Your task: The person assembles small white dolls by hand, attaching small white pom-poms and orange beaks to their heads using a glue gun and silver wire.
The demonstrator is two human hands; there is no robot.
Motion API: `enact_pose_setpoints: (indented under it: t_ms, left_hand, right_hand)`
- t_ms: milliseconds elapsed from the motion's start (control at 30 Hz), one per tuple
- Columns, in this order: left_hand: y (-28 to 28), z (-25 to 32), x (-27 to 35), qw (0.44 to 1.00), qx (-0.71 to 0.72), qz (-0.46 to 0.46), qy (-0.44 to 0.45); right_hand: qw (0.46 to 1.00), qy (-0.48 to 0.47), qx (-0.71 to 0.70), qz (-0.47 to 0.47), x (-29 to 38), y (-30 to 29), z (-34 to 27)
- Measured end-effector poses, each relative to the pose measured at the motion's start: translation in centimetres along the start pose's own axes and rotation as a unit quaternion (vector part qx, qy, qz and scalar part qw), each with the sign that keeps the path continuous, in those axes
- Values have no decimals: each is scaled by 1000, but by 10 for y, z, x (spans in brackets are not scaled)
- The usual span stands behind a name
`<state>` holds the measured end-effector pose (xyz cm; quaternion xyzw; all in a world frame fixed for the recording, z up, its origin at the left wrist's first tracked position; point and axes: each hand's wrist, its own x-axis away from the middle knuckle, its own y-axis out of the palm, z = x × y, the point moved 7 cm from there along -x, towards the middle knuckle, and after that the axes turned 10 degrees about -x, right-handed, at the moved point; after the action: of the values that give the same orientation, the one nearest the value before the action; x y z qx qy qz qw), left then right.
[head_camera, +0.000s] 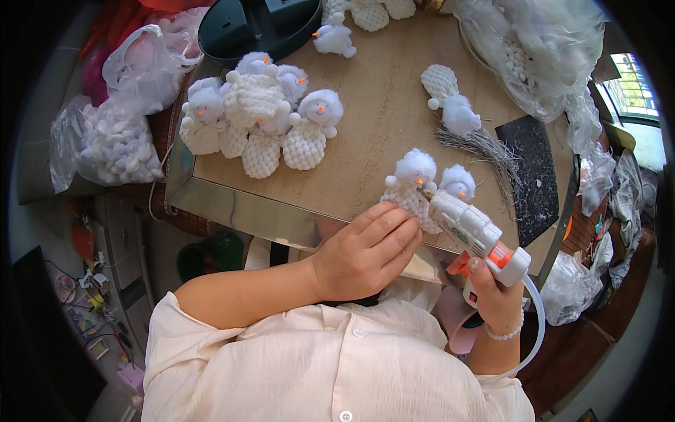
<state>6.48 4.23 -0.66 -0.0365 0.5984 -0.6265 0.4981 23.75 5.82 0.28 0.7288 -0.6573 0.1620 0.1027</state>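
My right hand grips a white hot glue gun by its handle, with a glue stick or cord trailing in a curve behind it. The nozzle meets a white knitted snowman doll just below its orange nose. On the doll's lower body rest the fingers of my left hand, pressing it at the table's near edge. A second snowman stands partly hidden behind the glue gun. Whether glue is coming out cannot be seen.
Several snowmen cluster at the left of the table. Thin grey twigs lie beside a black mat, under another doll. Plastic bags hold white parts. A dark green basin sits at the back.
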Motion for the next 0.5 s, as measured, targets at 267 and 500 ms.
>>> enact_pose_setpoints:
  t_ms: [267,500]
  left_hand:
    - [-1,-2,-1,999,34,6,2]
    - [-43,-21,-44,996,55,59,-36]
  right_hand:
    - [991,-132,7,-2,14,-22,-29]
    - [830,-212,482,186,-7,-118,-16]
